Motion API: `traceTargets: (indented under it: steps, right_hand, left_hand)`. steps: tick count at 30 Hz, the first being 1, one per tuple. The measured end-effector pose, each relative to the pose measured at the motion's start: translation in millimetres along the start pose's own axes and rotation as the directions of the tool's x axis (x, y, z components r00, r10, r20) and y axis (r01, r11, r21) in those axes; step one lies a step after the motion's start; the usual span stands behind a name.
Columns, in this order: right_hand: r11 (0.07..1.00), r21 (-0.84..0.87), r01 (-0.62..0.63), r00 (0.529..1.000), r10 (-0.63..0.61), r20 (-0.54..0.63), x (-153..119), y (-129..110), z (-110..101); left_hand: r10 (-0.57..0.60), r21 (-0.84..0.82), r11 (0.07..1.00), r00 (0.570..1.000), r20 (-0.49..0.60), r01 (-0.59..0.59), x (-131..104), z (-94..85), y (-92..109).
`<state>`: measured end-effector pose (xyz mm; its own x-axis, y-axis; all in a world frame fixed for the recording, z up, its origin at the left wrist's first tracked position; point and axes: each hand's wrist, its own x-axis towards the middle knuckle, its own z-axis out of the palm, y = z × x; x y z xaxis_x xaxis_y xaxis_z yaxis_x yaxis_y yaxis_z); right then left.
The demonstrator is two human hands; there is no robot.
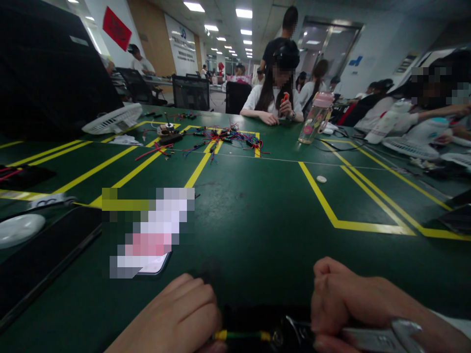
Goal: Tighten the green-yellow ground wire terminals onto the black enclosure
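At the bottom edge, my left hand (184, 314) is closed, its fingers curled down beside a green and yellow wire (243, 336); the fingertips are hidden. To the right, my right hand (342, 299) is closed around a silver wrench (375, 338), whose open jaw points right. Between the hands lies a black part (294, 333) with a round metal piece, partly cut off by the frame. A phone (156, 264) with a lit, pixelated screen lies on the green table (250, 230) beyond my left hand.
Wires (228, 137) and connectors are heaped farther back. A clear bottle (314, 120) with a pink lid stands at the back right. At left are a black tray (47, 250) and a white fan (114, 119). Across the table sits a person (274, 95) holding something orange.
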<state>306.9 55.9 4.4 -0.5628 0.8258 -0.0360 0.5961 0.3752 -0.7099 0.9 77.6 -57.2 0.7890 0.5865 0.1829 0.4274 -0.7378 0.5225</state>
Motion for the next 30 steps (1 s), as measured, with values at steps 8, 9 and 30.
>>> traceTargets:
  steps: [8, 9, 30]
  right_hand:
    - [0.971, -0.232, -0.057, 0.971, 0.108, 0.213, 22, -5, 13]
    - [0.967, -0.247, -0.064, 0.966, 0.122, 0.227, 22, -6, 13]
    - [0.955, -0.229, 0.187, 0.948, -0.114, 0.297, 31, -24, 0]
  left_hand:
    - [-0.031, 0.010, 0.999, 0.999, 0.028, 0.031, -1, 2.0, 3]
    - [-0.035, 0.011, 0.999, 0.999, 0.031, 0.035, -1, 1.4, 3]
    - [-0.028, 0.009, 1.000, 0.999, 0.015, 0.028, -3, -0.1, 5]
